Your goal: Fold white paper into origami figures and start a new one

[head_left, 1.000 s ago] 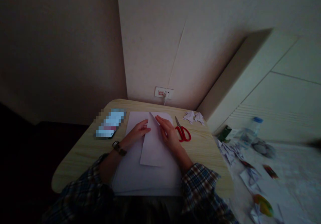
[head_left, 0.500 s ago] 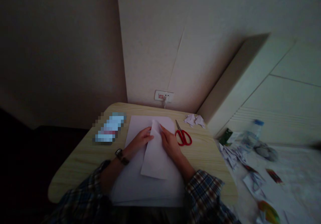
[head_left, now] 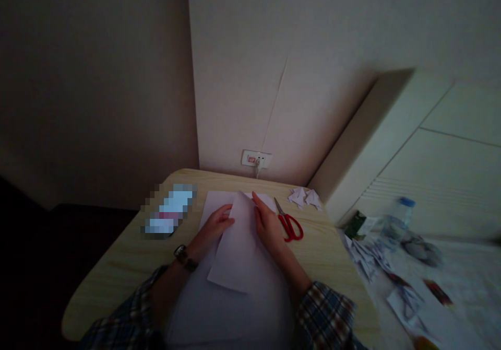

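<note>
A folded sheet of white paper (head_left: 234, 258) is held between my two hands, its upper end narrowing to a point and its lower end hanging wide. My left hand (head_left: 216, 225) pinches its left edge, with the fingers partly behind it. On the right side, my right hand (head_left: 270, 228) grips it near the top, thumb towards the fold. Beneath lies larger white paper (head_left: 274, 308), spread flat on the wooden table (head_left: 129, 271). Scissors with red handles (head_left: 288, 223) rest just right of my right hand.
A phone with a blurred screen (head_left: 171, 211) lies at the table's left. Small folded paper shapes (head_left: 298, 197) sit at the back right corner. A wall socket (head_left: 256, 159) with a plug is behind. Beyond the right edge are a plastic bottle (head_left: 398, 219) and scattered papers (head_left: 362, 256).
The view has tilted up a little, so everything sits lower. The folded paper's lower end has swung slightly left; both hands still hold it.
</note>
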